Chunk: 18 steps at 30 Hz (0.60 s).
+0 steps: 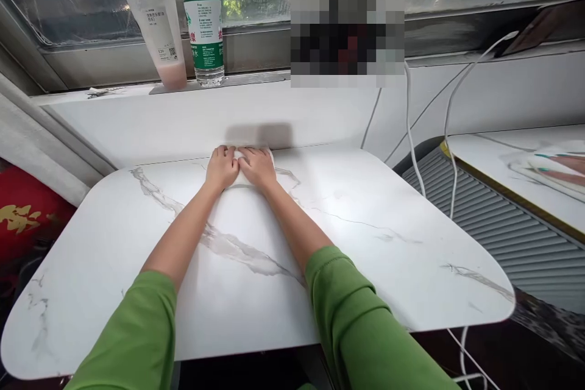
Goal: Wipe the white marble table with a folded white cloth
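Observation:
A white cloth [242, 180] lies bunched on the white marble-patterned table [356, 280], up against its far edge by the wall. My left hand [222, 168] lies palm down on the cloth's left part, fingers extended over it. On the right part rests my right hand [258, 167], also palm down with its fingers spread toward the wall. The two thumbs come close together at the middle. Both arms stretch out straight, in green sleeves. Much of the cloth is hidden beneath the hands.
On the window ledge stand a plastic cup [153, 27] with some pink drink and a clear bottle [203, 30] with a green label. White cables [409, 128] hang at the right. Another person's hand [564, 164] rests on white cloth on a second table [493, 146].

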{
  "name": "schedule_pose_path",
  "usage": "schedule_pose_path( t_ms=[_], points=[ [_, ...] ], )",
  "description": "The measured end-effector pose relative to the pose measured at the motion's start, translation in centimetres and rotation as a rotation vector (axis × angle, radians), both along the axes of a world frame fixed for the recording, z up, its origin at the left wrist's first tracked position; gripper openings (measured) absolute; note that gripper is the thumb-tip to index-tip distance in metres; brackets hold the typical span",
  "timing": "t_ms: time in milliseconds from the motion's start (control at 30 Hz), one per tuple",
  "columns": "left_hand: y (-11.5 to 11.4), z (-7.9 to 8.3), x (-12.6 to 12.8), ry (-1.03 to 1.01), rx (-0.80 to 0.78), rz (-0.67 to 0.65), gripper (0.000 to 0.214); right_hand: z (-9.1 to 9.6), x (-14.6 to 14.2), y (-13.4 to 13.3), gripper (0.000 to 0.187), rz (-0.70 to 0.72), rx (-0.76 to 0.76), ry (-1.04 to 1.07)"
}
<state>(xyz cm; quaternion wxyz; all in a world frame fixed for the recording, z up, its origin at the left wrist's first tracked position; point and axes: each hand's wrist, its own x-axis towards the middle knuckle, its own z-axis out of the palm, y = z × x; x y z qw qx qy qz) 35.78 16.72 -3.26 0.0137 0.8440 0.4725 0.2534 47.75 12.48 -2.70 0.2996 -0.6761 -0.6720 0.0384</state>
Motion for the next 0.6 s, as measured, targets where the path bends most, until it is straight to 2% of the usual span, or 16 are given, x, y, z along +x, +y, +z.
schedule_pose_path(
  t_ms=[167,300,433,533,600],
  points=[
    [-0.9,-0.3,-0.6,0.06,0.024,-0.025,0.044,0.1,-0.5,-1.4,0.051,0.011,-0.074,-0.087],
    [-3.6,-0.2,-1.7,0.112,-0.002,-0.049,0.045,0.4,-1.4,-4.0,0.055,0.026,-0.167,-0.174],
    [-8.6,0.1,-3.8,0.134,-0.019,-0.063,0.046,0.7,-3.4,-9.1,0.055,0.035,-0.195,-0.205],
    [-13.6,0.4,-6.4,0.163,-0.039,-0.115,0.048,0.8,-5.6,-14.2,0.057,0.049,-0.2,-0.177],
    [-17.1,0.7,-8.5,0.186,-0.053,-0.137,0.05,0.9,-6.9,-17.8,0.059,0.116,-0.205,-0.134]
  ],
)
